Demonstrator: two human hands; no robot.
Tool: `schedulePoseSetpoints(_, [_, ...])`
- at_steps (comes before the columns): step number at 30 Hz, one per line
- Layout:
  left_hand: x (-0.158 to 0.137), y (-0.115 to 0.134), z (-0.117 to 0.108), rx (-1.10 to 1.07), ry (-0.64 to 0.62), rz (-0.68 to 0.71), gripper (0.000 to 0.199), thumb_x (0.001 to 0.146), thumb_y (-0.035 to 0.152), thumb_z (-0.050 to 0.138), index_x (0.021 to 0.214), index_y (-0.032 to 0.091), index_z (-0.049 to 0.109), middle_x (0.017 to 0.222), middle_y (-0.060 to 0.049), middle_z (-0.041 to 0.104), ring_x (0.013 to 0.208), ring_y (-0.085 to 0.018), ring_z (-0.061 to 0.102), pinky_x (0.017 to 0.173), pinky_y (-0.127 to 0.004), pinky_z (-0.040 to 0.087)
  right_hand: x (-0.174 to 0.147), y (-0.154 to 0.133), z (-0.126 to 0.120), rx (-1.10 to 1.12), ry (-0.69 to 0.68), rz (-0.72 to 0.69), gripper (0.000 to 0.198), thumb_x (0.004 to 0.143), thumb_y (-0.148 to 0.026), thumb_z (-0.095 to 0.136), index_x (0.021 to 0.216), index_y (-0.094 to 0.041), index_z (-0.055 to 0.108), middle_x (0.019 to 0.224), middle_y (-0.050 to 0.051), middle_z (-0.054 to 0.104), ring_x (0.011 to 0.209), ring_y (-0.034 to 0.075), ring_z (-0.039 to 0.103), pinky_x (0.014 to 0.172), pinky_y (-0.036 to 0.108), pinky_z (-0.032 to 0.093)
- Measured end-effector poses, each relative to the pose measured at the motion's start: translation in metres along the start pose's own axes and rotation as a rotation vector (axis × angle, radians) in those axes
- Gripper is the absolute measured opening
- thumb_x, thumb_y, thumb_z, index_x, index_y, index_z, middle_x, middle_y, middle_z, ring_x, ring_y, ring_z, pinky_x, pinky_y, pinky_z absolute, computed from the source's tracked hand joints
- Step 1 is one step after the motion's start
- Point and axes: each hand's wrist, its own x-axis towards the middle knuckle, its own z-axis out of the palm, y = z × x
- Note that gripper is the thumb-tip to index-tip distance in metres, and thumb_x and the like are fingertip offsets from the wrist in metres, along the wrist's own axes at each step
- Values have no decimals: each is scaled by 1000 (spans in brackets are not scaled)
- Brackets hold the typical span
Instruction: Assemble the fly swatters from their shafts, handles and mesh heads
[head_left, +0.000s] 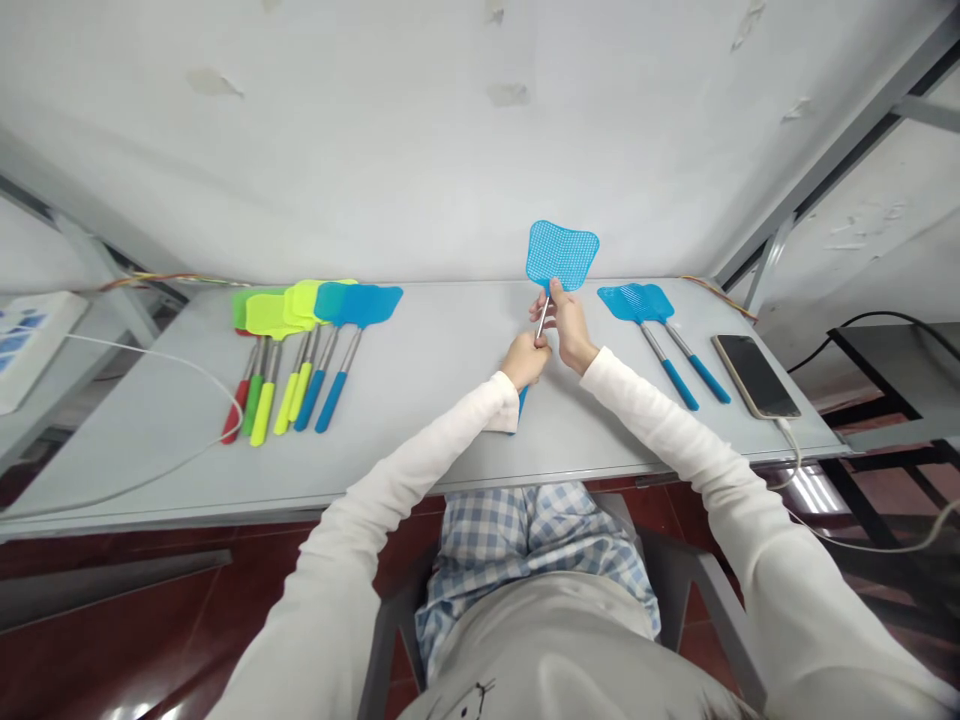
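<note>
A blue fly swatter [562, 256] is held up over the middle of the table, its mesh head against the wall behind. My left hand [526, 361] is closed around the lower part of its metal shaft, with the blue handle running down below the fist. Just under the mesh head, my right hand [566, 325] pinches the top of the shaft between thumb and fingers. To the right lie two blue fly swatters [650, 303], overlapping at their heads. A fanned group on the left has blue swatters [367, 305], yellow swatters [271, 316], and green and red handles.
A phone [756, 376] with a white cable lies at the right end of the grey table [435, 400]. On the left a white cable [191, 365] loops across the surface. A white box [34, 345] sits beyond the left edge. The white wall [450, 150] rises behind.
</note>
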Motion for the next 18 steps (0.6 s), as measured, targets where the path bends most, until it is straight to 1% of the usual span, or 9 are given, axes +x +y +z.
schedulePoseSetpoints(3, [0,2,2,45,33,20,30,76,2,45,69,23,24,46,12,18,30,-2,20,40,-20,9,-5,-1,3,34,35,13,59,77,-79,43,69,-21,48,66,0,57,61,11,56,53,23,40])
schedulePoseSetpoints(6, [1,7,1,3,-7,13,32,77,2,46,70,23,24,48,12,17,31,-2,19,40,-19,9,-4,-3,1,32,48,31,56,77,-76,47,72,-21,49,69,1,58,64,11,57,53,22,41])
schedulePoseSetpoints(10, [1,19,-14,-114,-240,-14,30,79,9,59,72,21,32,50,13,22,35,0,18,39,-16,8,17,-2,-15,77,-12,121,43,82,-64,52,80,-21,53,73,0,63,65,11,59,55,22,44])
schedulePoseSetpoints(11, [0,20,-19,-153,-294,-29,28,79,13,62,74,20,36,51,13,25,36,0,21,38,-14,11,25,-1,-21,122,-2,168,37,84,-59,52,83,-22,53,72,-1,63,64,11,59,55,22,45])
schedulePoseSetpoints(13, [-4,18,-30,-224,-359,-44,20,80,21,64,80,17,44,54,10,35,41,-2,34,41,-13,28,41,1,-32,218,75,257,25,88,-47,50,85,-22,51,69,-3,61,59,10,58,55,22,46])
schedulePoseSetpoints(15, [-10,9,-40,-247,-401,-41,17,83,26,61,87,15,49,62,4,47,53,-6,50,51,-17,44,55,2,-40,260,174,279,17,90,-38,49,85,-22,48,65,-5,59,53,8,56,53,21,45])
schedulePoseSetpoints(16, [-14,3,-43,-234,-415,-41,17,85,28,59,91,14,51,66,3,50,57,-7,53,55,-19,47,61,2,-42,255,207,263,15,90,-35,49,84,-22,48,63,-5,58,51,8,55,51,21,44])
schedulePoseSetpoints(17, [-17,-3,-46,-212,-415,-47,17,86,29,58,93,15,51,67,3,49,56,-7,53,53,-19,47,65,3,-43,239,225,239,14,90,-33,49,82,-21,47,62,-6,57,49,7,54,49,21,43])
schedulePoseSetpoints(18, [-19,-8,-47,-188,-399,-57,17,88,30,56,95,16,50,65,5,46,51,-5,49,48,-16,43,67,4,-42,225,227,215,15,90,-33,50,81,-21,47,61,-6,56,47,7,52,47,21,42])
